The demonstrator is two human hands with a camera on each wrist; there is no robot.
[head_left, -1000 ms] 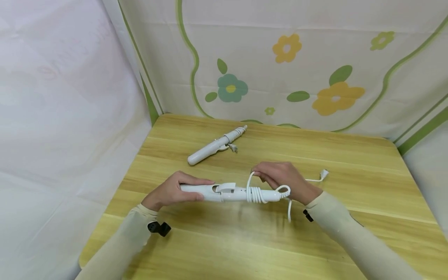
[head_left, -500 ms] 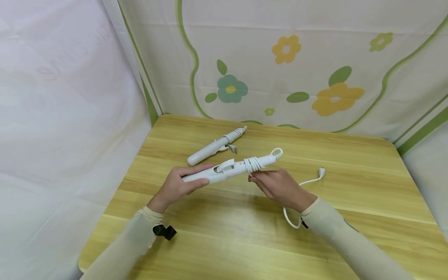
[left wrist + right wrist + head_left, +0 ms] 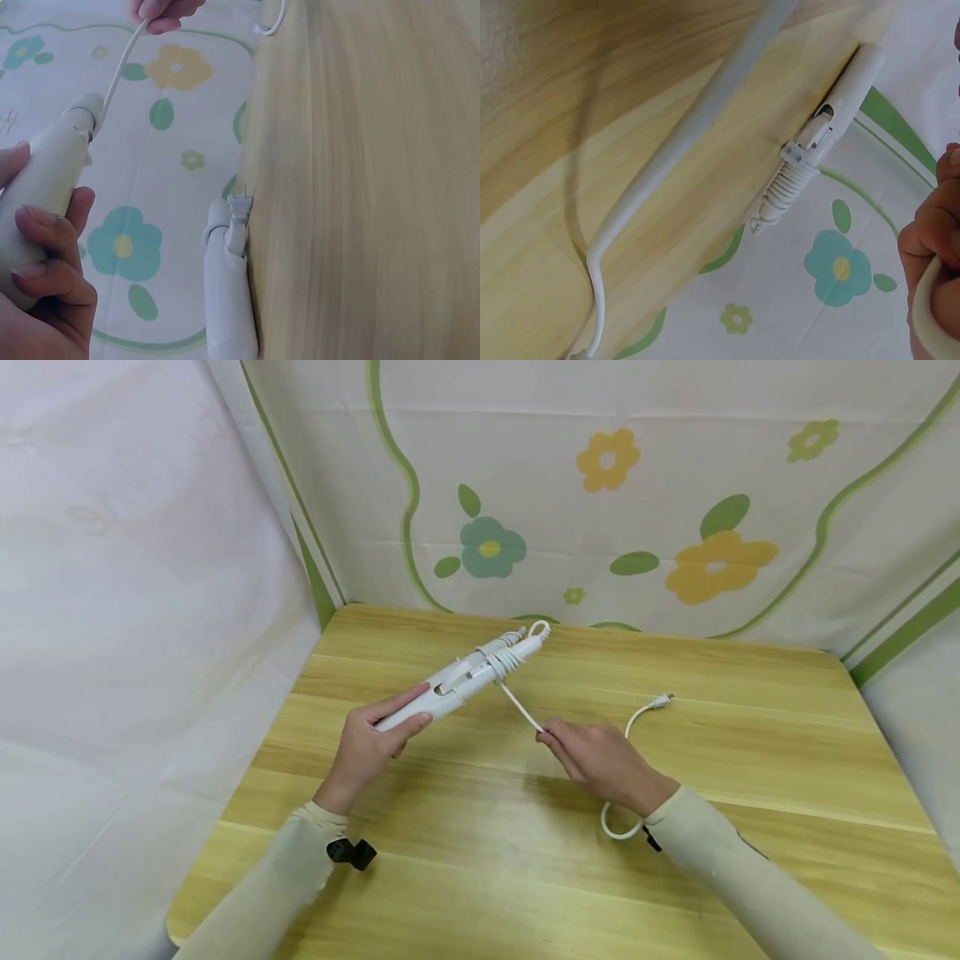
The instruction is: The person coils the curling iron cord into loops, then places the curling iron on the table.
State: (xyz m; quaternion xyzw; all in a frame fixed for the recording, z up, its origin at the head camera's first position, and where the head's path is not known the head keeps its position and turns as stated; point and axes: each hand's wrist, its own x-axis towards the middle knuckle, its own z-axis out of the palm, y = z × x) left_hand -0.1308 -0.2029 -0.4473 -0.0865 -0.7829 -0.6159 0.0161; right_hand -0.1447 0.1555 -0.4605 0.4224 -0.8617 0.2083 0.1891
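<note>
My left hand [image 3: 363, 752] grips the thick end of a white hair iron [image 3: 465, 689], tilted up to the right over the table, its small lever raised. Several turns of its white cord [image 3: 519, 707] wrap the narrow end. From those turns the cord runs taut to my right hand [image 3: 603, 760], which pinches it between thumb and fingers. Past that hand the cord loops down and back to its plug [image 3: 660, 701]. A second white hair iron [image 3: 231, 300] lies at the back of the table, cord wound round it; in the head view the held one mostly hides it.
The wooden table [image 3: 480, 877] ends at a cloth backdrop [image 3: 547, 460] printed with flowers. More white cloth [image 3: 135, 610] hangs at the left. The loose cord bows over the table near my right wrist.
My left hand has swung the hair iron's narrow end up and away, until it overlaps the second iron. My right hand has gone from above the coil to below it, drawing a length of cord straight.
</note>
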